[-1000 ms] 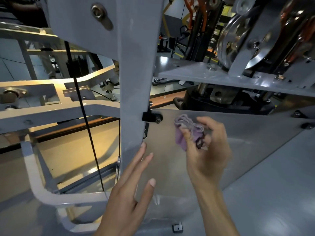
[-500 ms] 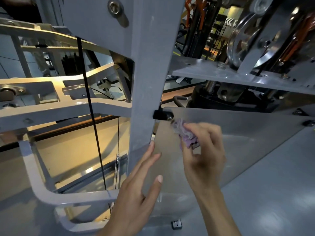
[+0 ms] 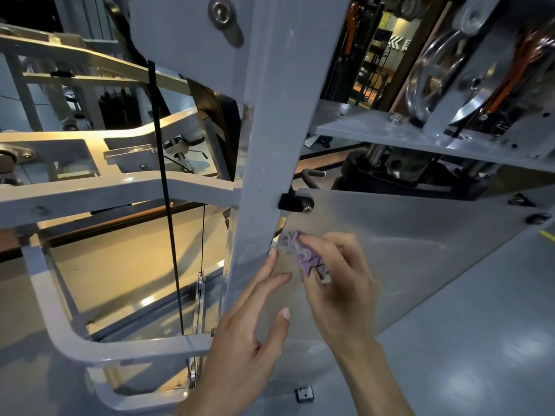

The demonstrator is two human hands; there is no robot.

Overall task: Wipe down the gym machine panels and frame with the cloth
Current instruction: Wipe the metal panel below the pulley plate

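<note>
Cloth [image 3: 301,250], one, purple and bunched, sits at centre of the head view, pinched in the right hand [image 3: 339,277] and pressed on the translucent panel [image 3: 420,250] just below the black bracket [image 3: 292,202]. Since half a second ago it has slid toward 9 o'clock, up to the grey upright [image 3: 264,145]; judged: wiping the panel's edge strip. Left hand [image 3: 249,340], at 6 o'clock, spread flat and empty, fingertips touching the upright. Two hands, one panel, three bolts seen.
</note>
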